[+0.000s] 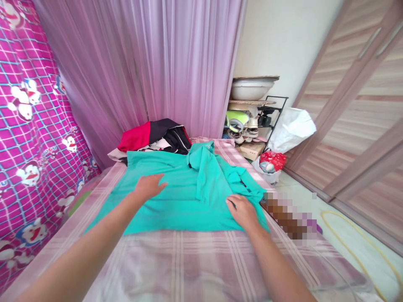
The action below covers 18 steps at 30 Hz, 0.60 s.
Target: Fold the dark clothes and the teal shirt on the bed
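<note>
A teal shirt is spread over the bed, its body flat. The collar and sleeve part lies folded over in a rumpled heap toward the far right. My left hand is over the left half of the shirt, fingers stretched out and holding nothing; whether it touches the cloth I cannot tell. On the right part of the shirt is my right hand, fingers curled down against the fabric. A small dark spot shows between its thumb and finger, too small to name.
Plaid sheet covers the bed. Red and black clothes lie piled at the far end, before a purple curtain. Beyond the right edge stand a shoe rack, plastic bags and a wardrobe. One patch beside the bed is pixelated.
</note>
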Each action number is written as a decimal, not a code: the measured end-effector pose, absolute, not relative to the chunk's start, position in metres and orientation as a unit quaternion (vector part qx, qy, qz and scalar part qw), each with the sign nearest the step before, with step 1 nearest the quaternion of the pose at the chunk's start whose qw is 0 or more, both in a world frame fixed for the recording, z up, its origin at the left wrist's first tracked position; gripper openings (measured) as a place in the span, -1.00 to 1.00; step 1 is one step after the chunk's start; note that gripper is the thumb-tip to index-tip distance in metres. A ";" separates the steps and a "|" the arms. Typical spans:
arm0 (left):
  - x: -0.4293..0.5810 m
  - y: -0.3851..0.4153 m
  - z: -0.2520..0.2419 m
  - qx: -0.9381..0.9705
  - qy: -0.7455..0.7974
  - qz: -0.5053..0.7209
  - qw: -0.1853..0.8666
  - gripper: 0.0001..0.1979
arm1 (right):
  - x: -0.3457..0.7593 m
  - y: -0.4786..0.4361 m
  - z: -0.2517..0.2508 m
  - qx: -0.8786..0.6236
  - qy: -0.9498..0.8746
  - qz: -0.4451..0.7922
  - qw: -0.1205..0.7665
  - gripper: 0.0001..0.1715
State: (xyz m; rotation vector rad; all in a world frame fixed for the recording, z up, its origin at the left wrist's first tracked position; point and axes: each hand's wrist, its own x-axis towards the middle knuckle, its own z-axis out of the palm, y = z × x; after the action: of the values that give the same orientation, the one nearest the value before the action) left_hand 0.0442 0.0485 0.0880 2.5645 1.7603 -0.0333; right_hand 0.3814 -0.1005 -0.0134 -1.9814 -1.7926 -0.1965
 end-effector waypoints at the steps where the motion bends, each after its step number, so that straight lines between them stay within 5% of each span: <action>1: 0.064 0.055 0.092 0.832 0.553 0.007 0.030 -0.38 | 0.382 -0.100 -0.018 -0.712 -0.656 -0.074 0.239 -0.67; 12: 0.227 0.124 0.076 0.739 0.561 0.207 0.309 -0.28 | 0.388 -0.099 -0.031 -0.700 -0.639 -0.031 0.318 -0.71; 18: 0.243 0.126 0.084 0.737 0.512 0.250 0.363 -0.49 | 0.389 -0.100 -0.026 -0.704 -0.639 0.002 0.310 -0.70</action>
State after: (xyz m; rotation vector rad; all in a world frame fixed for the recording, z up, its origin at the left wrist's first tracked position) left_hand 0.2433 0.1265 0.0835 1.8969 1.3182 0.6430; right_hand 0.3886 -0.0996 -0.0261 -1.8596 -1.6879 0.0044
